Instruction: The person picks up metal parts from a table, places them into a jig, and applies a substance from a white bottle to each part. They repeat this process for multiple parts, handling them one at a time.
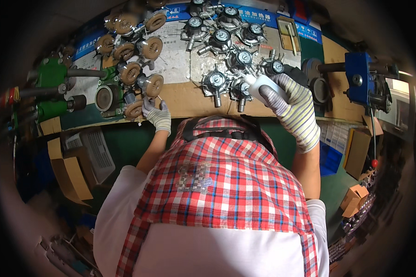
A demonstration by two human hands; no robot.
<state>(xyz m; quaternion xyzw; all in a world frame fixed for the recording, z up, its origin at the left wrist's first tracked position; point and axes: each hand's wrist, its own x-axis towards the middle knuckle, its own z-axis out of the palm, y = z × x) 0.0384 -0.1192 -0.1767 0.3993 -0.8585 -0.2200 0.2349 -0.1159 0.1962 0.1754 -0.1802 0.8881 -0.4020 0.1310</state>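
At one-thirty, your right hand (295, 109) wraps a white bottle (258, 86) by metal housings (216, 81); at ten your left hand (158, 115), grip unclear, meets a brown wheel (134, 110). Which housings are done doesn't show.

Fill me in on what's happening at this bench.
A person in striped gloves is working here. The right hand holds a white bottle, its spout toward a cluster of metal parts. The left hand is at the near end of a row of brown discs; whether it grips one is unclear.
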